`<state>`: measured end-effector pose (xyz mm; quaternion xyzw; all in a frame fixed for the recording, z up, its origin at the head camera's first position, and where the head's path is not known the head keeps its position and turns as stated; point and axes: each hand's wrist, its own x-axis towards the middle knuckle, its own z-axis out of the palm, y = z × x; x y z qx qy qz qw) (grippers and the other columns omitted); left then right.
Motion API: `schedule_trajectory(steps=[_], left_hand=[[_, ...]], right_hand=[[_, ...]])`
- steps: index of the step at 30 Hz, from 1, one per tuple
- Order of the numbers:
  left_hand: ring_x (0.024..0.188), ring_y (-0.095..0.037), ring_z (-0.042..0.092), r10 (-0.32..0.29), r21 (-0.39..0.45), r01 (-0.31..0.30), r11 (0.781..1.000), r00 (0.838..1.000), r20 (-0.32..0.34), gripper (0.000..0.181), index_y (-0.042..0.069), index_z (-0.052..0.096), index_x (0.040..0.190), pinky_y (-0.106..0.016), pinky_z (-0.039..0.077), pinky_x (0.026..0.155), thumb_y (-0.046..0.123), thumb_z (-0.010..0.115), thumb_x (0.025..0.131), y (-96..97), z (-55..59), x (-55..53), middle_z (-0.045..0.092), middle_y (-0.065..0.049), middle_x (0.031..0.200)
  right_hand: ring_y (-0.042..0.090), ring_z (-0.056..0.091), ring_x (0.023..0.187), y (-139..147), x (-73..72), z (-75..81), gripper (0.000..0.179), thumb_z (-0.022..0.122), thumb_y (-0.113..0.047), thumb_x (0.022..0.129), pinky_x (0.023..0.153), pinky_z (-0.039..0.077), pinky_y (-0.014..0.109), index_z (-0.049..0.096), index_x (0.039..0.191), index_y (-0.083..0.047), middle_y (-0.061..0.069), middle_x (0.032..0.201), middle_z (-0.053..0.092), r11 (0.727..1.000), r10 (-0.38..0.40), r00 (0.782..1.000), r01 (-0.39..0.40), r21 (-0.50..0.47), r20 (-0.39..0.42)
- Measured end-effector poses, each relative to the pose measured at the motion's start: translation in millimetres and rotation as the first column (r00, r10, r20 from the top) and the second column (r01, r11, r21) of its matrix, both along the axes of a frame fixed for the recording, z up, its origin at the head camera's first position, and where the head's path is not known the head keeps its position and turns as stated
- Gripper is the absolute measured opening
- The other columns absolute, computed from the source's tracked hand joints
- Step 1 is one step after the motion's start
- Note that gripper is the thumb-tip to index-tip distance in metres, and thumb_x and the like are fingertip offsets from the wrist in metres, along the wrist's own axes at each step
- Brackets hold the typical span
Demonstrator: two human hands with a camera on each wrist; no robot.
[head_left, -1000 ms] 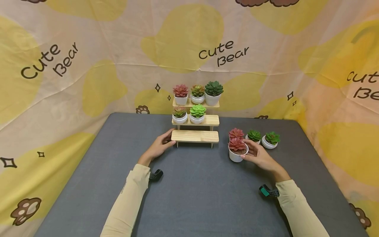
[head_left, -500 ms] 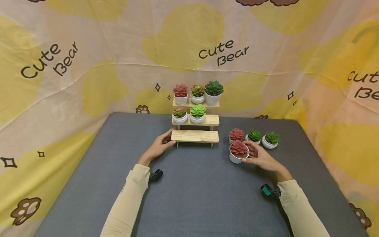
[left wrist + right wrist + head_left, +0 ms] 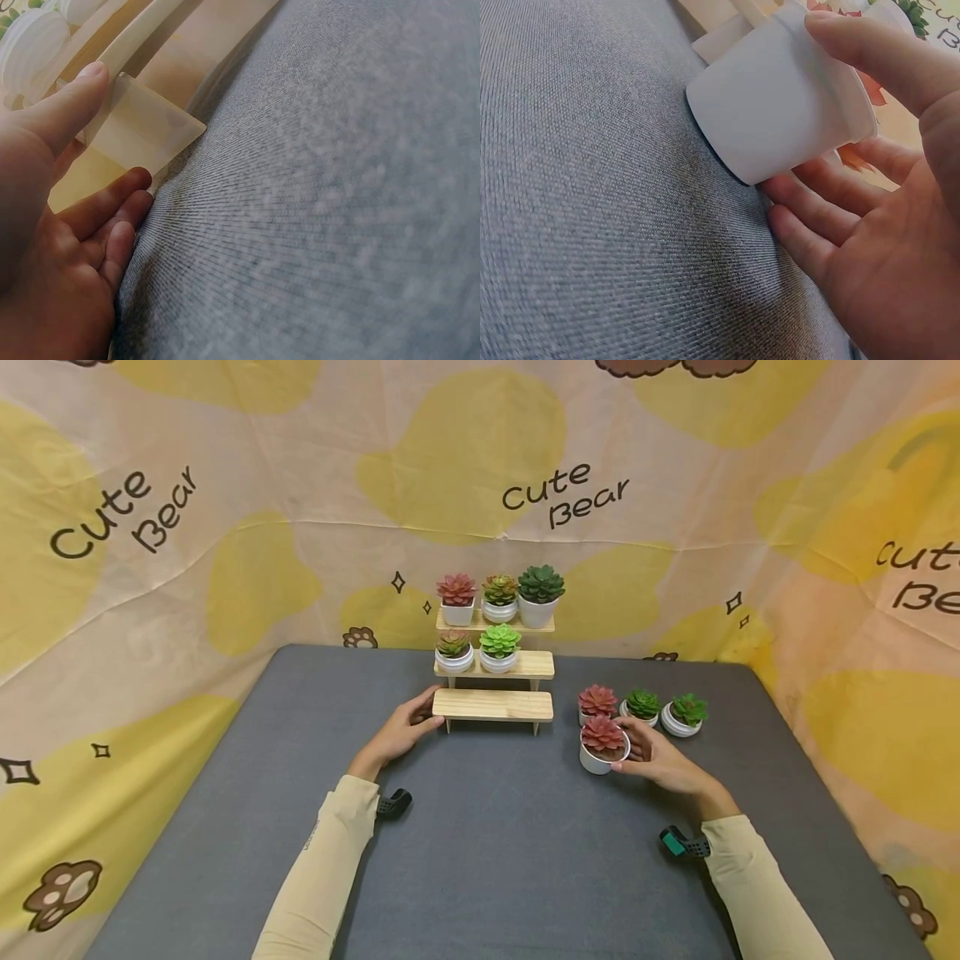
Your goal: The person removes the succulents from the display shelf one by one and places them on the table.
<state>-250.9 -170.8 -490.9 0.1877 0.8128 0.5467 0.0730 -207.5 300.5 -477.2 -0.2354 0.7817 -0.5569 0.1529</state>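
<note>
My left hand point(image 3: 405, 731) is at the left end of the lowest tier of a wooden stepped stand point(image 3: 493, 704). In the left wrist view its thumb lies on the board's edge, with the fingers beside the pale leg point(image 3: 142, 124). The right hand point(image 3: 656, 756) grips a red succulent in a white pot point(image 3: 603, 750), thumb at the rim and fingers around the far side. The right wrist view shows this white pot point(image 3: 772, 97) with its base close over the grey cloth. Another red succulent point(image 3: 597, 700) stands just behind it, partly hidden.
Two green succulents point(image 3: 641, 704) point(image 3: 684, 714) in white pots stand right of the red ones. On the stand's top tier are three potted succulents point(image 3: 500, 593); the middle tier holds two, including a bright green one point(image 3: 499, 643). A patterned cloth point(image 3: 300, 485) hangs behind the table.
The red succulent in my right hand has shifted slightly toward me and to the right, its rosette a little lower than a second ago. My left hand and the stand stay put.
</note>
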Motion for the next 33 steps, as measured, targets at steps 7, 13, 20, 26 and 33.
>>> schedule_trajectory(steps=[7, 13, 20, 26, 33], left_hand=[[0.136, -0.044, 0.050, 0.003, 0.001, -0.004, 1.000, 1.000, 0.005, 0.066, 0.003, 0.028, 0.160, -0.059, 0.038, 0.113, 0.014, 0.060, 0.103, -0.1, -1.1, 0.6, 0.047, -0.027, 0.152], [0.136, -0.046, 0.049, 0.010, 0.009, -0.010, 1.000, 1.000, 0.010, 0.066, 0.002, 0.027, 0.160, -0.060, 0.037, 0.114, 0.010, 0.058, 0.103, 1.7, 0.5, 1.2, 0.046, -0.028, 0.153], [0.137, -0.049, 0.047, -0.004, -0.002, 0.004, 1.000, 1.000, 0.022, 0.065, -0.005, 0.024, 0.158, -0.061, 0.037, 0.114, 0.007, 0.057, 0.103, 4.8, 12.4, 5.9, 0.043, -0.032, 0.153], [0.137, -0.049, 0.046, 0.004, 0.002, -0.004, 1.000, 1.000, 0.014, 0.066, -0.002, 0.024, 0.159, -0.061, 0.035, 0.115, 0.009, 0.057, 0.104, 2.8, 6.8, 1.8, 0.042, -0.031, 0.154], [0.136, -0.044, 0.049, 0.009, 0.002, -0.009, 1.000, 1.000, 0.004, 0.066, 0.003, 0.026, 0.160, -0.059, 0.037, 0.114, 0.011, 0.058, 0.103, -0.5, -1.6, -1.8, 0.045, -0.027, 0.153]], right_hand=[[-0.013, 0.050, 0.122, 0.4, 1.2, 1.7, 0.071, 0.068, 0.000, 0.094, 0.095, 0.048, 0.012, 0.026, 0.151, 0.008, 0.035, 0.150, 0.036, 1.000, 0.018, 1.000, -0.018, -0.007, -0.001], [-0.016, 0.048, 0.122, 7.4, 3.9, 10.0, 0.070, 0.065, -0.003, 0.096, 0.097, 0.045, 0.010, 0.025, 0.154, 0.006, 0.037, 0.155, 0.031, 1.000, 0.005, 1.000, -0.005, 0.022, 0.001], [-0.007, 0.051, 0.126, 15.9, 7.2, 27.0, 0.069, 0.061, -0.006, 0.100, 0.098, 0.045, 0.011, 0.023, 0.156, 0.006, 0.038, 0.152, 0.034, 0.997, -0.036, 0.999, 0.038, 0.060, -0.036], [-0.001, 0.054, 0.127, 17.8, 8.7, 37.3, 0.065, 0.059, -0.007, 0.101, 0.097, 0.045, 0.010, 0.025, 0.155, 0.006, 0.037, 0.150, 0.037, 0.994, -0.080, 0.994, 0.085, 0.067, -0.079], [-0.001, 0.054, 0.126, 17.8, 10.5, 42.5, 0.063, 0.059, -0.005, 0.101, 0.098, 0.044, 0.008, 0.027, 0.154, 0.004, 0.037, 0.147, 0.041, 0.986, -0.158, 0.979, 0.162, 0.026, -0.127]])
